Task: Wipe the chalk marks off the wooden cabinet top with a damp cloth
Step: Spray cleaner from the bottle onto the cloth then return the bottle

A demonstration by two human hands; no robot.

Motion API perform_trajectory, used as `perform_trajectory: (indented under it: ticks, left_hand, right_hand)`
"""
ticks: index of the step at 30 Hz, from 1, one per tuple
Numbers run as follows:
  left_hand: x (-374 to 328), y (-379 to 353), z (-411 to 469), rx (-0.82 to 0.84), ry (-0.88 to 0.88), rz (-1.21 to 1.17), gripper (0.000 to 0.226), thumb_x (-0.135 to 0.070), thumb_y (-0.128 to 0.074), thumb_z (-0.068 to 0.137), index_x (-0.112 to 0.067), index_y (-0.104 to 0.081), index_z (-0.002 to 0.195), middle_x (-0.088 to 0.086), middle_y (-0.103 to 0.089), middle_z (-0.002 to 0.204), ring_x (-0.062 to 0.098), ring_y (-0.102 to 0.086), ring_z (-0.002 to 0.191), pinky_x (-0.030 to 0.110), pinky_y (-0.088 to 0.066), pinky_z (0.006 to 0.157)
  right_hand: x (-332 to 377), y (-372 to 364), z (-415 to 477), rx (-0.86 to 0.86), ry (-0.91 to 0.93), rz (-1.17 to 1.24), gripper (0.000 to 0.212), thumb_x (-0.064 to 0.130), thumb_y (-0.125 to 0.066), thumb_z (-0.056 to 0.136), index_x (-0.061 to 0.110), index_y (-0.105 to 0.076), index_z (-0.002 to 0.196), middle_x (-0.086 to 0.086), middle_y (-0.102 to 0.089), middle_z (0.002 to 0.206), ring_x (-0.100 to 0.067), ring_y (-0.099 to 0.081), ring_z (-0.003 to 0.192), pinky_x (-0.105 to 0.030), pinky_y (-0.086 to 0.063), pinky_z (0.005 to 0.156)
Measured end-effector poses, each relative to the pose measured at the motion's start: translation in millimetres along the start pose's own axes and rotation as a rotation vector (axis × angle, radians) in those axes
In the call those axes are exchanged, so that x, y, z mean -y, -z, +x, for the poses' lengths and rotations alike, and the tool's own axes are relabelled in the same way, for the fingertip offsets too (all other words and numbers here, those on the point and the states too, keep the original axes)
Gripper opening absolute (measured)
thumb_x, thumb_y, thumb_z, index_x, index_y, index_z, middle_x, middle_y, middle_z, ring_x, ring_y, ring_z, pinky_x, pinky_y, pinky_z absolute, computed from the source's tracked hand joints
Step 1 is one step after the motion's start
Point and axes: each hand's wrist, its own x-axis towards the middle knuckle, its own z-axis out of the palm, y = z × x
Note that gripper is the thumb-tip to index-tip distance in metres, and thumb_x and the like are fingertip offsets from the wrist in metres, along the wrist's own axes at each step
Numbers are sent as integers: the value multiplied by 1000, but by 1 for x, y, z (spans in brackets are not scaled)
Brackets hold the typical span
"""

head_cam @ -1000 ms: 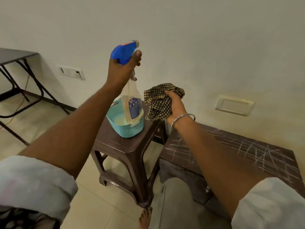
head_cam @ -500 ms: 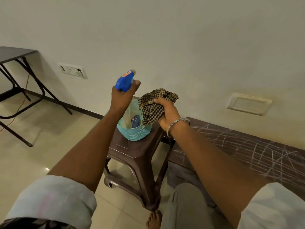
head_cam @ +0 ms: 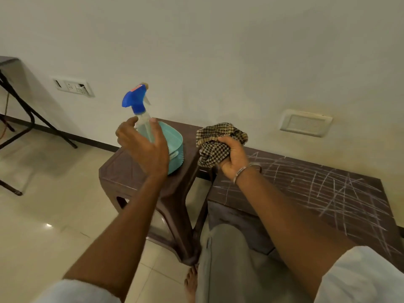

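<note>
A bunched checked cloth (head_cam: 219, 145) is clamped in the right hand (head_cam: 232, 158), held above the near-left corner of the wooden cabinet top (head_cam: 306, 193), whose chalk marks (head_cam: 341, 191) are spread from about three to four o'clock of that grip. The left hand (head_cam: 145, 149) is seen with fingers apart, cupped loosely around the clear body of a spray bottle (head_cam: 140, 110) standing in a teal basket (head_cam: 175, 147) on a brown plastic stool (head_cam: 122, 169); whether the bottle is touched cannot be told. The cloth lies at three o'clock of the left hand.
</note>
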Motion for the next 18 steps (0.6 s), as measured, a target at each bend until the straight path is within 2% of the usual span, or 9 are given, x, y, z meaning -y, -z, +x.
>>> perform_trajectory:
  ticks: [1, 2, 4, 7, 10, 13, 18]
  left_hand:
    - [-3, -1, -16, 1, -78, 7, 37, -37, -58, 98, -8, -53, 120, 0, -51, 117, 13, -48, 111, 18, -38, 98]
    - [-6, -4, -30, 76, -126, -11, 29, -33, -56, 99, -10, -54, 117, -3, -52, 113, 13, -50, 107, 27, -44, 96]
    - [-16, -17, -59, 345, -144, -78, 21, -30, -54, 100, -14, -55, 113, -6, -54, 106, 12, -54, 98, 36, -50, 87]
    - [-38, -44, -101, 680, -68, -125, 32, -34, -54, 100, -13, -56, 124, -2, -58, 110, 12, -57, 98, 31, -51, 83]
    - [-55, -72, -146, 922, 3, -139, 48, -44, -59, 97, -12, -54, 132, 0, -58, 123, 13, -58, 110, 35, -54, 94]
    - [-70, -92, -191, 1094, 26, -193, 58, -53, -61, 90, -14, -56, 133, 2, -60, 127, 13, -60, 112, 39, -57, 93]
    - [-99, -113, -271, 1323, 57, -299, 44, -25, -64, 96, -7, -57, 135, 10, -64, 129, 19, -63, 112, 41, -58, 93]
  right_hand:
    - [5, 11, -4, -2, 11, 2, 43, 0, -61, 83, -4, -55, 126, -18, -65, 115, -32, -65, 99, -43, -57, 82]
    - [9, 19, -7, -1, 17, -1, 42, 1, -60, 84, -3, -55, 126, -17, -66, 111, -31, -65, 97, -44, -57, 83]
    - [21, 39, -14, 3, 38, 1, 41, 8, -63, 85, -2, -56, 125, -17, -66, 113, -33, -65, 102, -48, -54, 89]
    - [42, 68, -27, -12, 66, -25, 41, 27, -64, 88, 2, -61, 122, -18, -68, 117, -36, -64, 108, -52, -51, 95]
    - [69, 103, -46, -84, 112, -53, 35, 34, -59, 92, 6, -66, 111, -13, -73, 102, -28, -71, 91, -42, -58, 82]
    - [93, 144, -66, -171, 123, -38, 33, 35, -53, 95, 6, -67, 102, -11, -74, 90, -25, -72, 78, -38, -60, 70]
    - [121, 227, -107, -238, 109, 56, 43, 40, -51, 93, 4, -68, 112, -17, -71, 105, -34, -68, 93, -48, -52, 90]
